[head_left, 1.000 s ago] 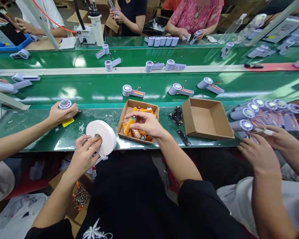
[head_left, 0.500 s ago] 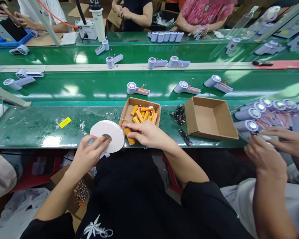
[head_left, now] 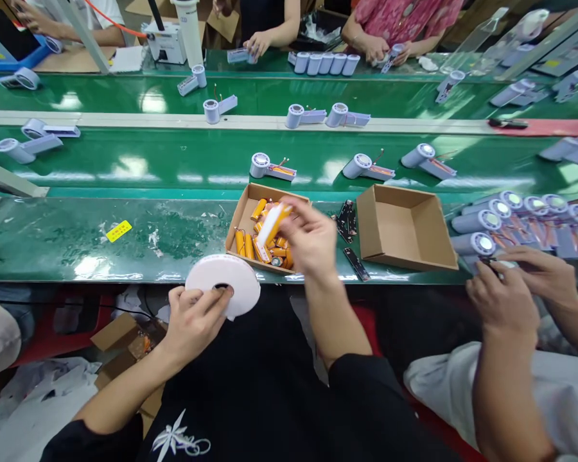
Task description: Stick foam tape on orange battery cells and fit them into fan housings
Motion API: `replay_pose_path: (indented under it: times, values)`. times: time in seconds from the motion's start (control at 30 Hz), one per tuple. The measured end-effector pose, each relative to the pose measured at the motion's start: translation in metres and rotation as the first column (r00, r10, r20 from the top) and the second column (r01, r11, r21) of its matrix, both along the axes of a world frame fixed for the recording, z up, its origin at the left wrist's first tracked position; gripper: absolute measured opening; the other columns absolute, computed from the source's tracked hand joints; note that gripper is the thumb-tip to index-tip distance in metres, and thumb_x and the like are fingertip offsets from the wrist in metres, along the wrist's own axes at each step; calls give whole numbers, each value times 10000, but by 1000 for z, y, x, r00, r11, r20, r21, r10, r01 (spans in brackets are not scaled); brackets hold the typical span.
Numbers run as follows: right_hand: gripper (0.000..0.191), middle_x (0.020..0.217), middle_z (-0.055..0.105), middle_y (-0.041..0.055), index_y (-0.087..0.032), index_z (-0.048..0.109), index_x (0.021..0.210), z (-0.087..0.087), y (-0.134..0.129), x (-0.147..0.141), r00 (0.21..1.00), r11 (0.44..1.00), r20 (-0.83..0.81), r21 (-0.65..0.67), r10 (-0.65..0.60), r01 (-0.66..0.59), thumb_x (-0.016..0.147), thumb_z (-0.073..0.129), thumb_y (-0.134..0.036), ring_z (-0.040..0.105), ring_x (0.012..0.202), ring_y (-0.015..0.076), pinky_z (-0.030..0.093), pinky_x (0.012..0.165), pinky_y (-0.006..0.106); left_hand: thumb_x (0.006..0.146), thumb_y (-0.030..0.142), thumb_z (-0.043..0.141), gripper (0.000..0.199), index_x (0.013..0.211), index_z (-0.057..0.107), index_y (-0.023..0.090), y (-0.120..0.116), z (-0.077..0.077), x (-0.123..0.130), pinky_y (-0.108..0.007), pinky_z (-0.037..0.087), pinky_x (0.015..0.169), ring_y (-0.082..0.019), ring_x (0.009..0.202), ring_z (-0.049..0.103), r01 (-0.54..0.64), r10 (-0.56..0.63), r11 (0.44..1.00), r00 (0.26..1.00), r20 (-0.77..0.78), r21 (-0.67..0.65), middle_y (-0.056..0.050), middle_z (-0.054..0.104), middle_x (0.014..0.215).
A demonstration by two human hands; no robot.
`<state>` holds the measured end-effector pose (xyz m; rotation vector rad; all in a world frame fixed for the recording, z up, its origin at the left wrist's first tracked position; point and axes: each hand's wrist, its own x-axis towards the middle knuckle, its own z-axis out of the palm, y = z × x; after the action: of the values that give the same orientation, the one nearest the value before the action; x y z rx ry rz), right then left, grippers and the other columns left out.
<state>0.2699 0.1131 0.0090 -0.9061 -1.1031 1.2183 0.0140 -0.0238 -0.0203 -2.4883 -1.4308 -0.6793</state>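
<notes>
My left hand [head_left: 197,321] grips a roll of white tape [head_left: 238,282] through its centre hole, just off the bench edge. Over a shallow cardboard box [head_left: 232,221], my right hand [head_left: 313,240] pinches an orange battery [head_left: 275,224]; a white strip covers the side turned toward the roll. Inside that box lie several more orange batteries [head_left: 243,242] with thin wires. Right of the box, several narrow black circuit boards [head_left: 355,263] rest on the green bench.
An open cardboard box [head_left: 404,224] stands to the right. Beyond it, a co-worker's hands [head_left: 505,289] work beside several grey-lilac fan bodies [head_left: 476,221]. More such units [head_left: 260,165] lie on the green conveyor [head_left: 183,157]. A yellow label [head_left: 119,231] lies left on the bench.
My right hand has moved right and up from the tape roll, carrying the battery, now with a white strip on it. The roll in my left hand has shifted right and slightly down.
</notes>
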Motion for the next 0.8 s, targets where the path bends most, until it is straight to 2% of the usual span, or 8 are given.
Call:
replay_pose_path:
  times: [0.13,0.27,0.37,0.43,0.5,0.63,0.7,0.8]
  values:
    - [682,1501,690,84,-347,572,1550,20,10,32,993,985,-13,123,-120,121,966,757,-645,683,1389,331,707,975,493,931,262,775,479,1401,691,227,16,-24,-47,-528,401,953,-363,1082,572,-168,167,979,986,-15,-119,-145,778,1193]
    - [729,1350,779,134,-266,621,1471,3,-21,7,998,999,56,12,34,-34,906,814,-686,750,1285,334,700,1002,487,912,436,824,600,1464,669,259,43,-23,-81,-595,423,1060,-442,1265,530,-184,183,937,983,-31,-296,-185,707,1378]
    - [614,1257,821,129,-238,676,1389,-13,-48,-17,970,972,82,-64,229,-224,919,842,-597,786,1216,316,689,1018,458,977,478,784,545,1467,667,270,43,1,-60,-535,445,1105,-370,1261,567,-26,75,974,974,214,-224,-149,696,1347]
    - [493,1274,821,109,-249,694,1390,-18,-58,-27,928,943,167,-64,332,-326,969,812,-477,785,1224,295,683,1024,420,1006,514,755,563,1498,652,263,41,18,-34,-468,483,1055,-296,1131,614,79,-20,987,929,371,-143,-114,698,1217]
    - [420,1297,815,97,-252,712,1399,-19,-62,-32,883,926,297,-12,364,-378,999,764,-369,795,1203,283,677,1033,399,1013,530,749,538,1481,680,274,43,29,-12,-421,503,969,-242,999,613,140,-85,986,890,448,-90,-72,677,1066]
    - [386,1262,826,85,-257,735,1389,-24,-64,-38,806,896,502,124,314,-427,1005,700,-264,825,1104,280,679,1025,403,1065,326,705,184,1207,817,293,52,35,6,-357,477,804,-184,840,555,198,-157,980,818,554,-15,-17,618,824]
    - [307,1176,846,82,-266,782,1282,-33,-66,-42,746,855,567,131,350,-501,1001,663,-230,839,1010,286,704,933,402,1056,223,692,154,1109,824,283,54,38,8,-354,468,775,-183,823,545,242,-222,969,801,555,39,-16,626,785]
    - [235,935,846,83,-266,823,990,-49,-69,-53,682,785,589,126,433,-607,971,599,-198,829,833,307,713,760,413,1025,154,689,194,1096,810,287,57,47,12,-380,478,805,-193,835,572,444,-432,895,834,343,46,-24,677,816]
